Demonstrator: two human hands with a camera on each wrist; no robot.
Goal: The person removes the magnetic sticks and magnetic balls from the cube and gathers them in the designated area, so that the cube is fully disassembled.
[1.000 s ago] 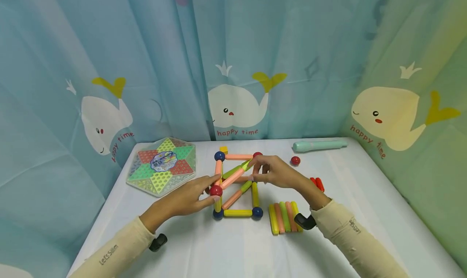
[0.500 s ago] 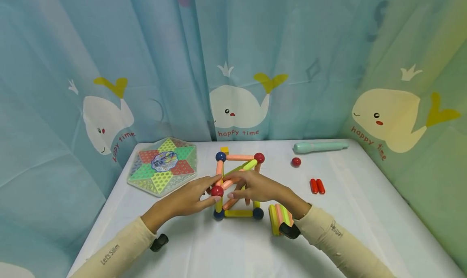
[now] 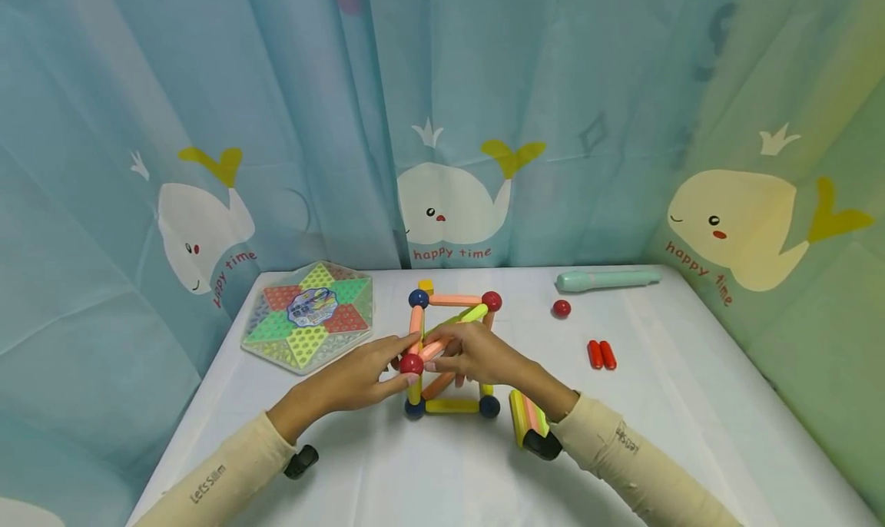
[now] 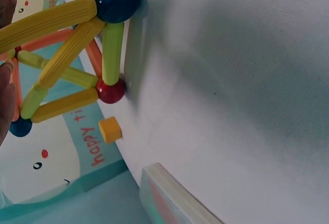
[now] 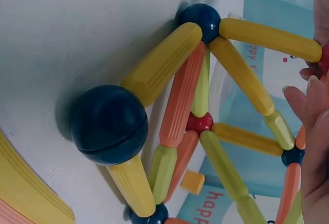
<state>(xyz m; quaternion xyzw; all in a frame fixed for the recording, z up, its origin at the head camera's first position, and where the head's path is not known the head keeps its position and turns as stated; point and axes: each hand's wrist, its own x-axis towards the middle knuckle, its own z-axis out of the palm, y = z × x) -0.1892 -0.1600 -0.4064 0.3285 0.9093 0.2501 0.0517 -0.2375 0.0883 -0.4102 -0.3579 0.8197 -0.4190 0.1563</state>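
Observation:
A box-shaped frame of coloured magnetic rods and balls stands on the table. At its near left upper corner my left hand [image 3: 353, 373] grips a red ball [image 3: 411, 364] between thumb and fingers. Close beside that ball, my right hand [image 3: 484, 354] pinches a salmon rod [image 3: 432, 349] which runs diagonally across the top; its fingers partly cover the rod. A lime rod [image 3: 473, 313] continues this diagonal toward the far red ball [image 3: 492, 301]. Below are blue balls, one [image 5: 109, 125] large in the right wrist view, another [image 4: 118, 2] in the left wrist view.
Left of the frame lies a hexagonal Chinese checkers board [image 3: 304, 343]. A yellow cube [image 3: 425, 286] sits behind it. To the right are loose rods [image 3: 518, 418] partly under my right wrist, two red rods [image 3: 601, 355], a red ball [image 3: 561, 309] and a mint-green stick-like object [image 3: 608, 280].
My right hand has moved left and slightly nearer, from the diagonal's far end to its salmon rod by the red ball. The left hand keeps its hold in place.

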